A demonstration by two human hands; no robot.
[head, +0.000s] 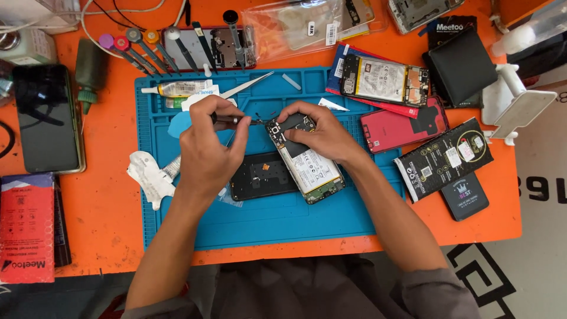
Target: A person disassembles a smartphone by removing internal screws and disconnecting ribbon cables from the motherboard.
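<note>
An opened phone (307, 162) lies tilted on the blue work mat (277, 224), its battery and circuit board showing. My right hand (316, 133) grips the phone's top end, fingers over the board. My left hand (209, 147) holds a thin dark tool (227, 120) whose tip points at the phone's top corner. A black back cover (260, 177) lies beside the phone, partly under it.
Several screwdrivers (142, 50) and tweezers (248, 85) lie at the mat's far edge with a glue tube (177, 88). Other opened phones (384, 80), a red cover (396, 127), black boxes (446, 156) sit right. A dark phone (44, 118) and red pack (26, 227) lie left.
</note>
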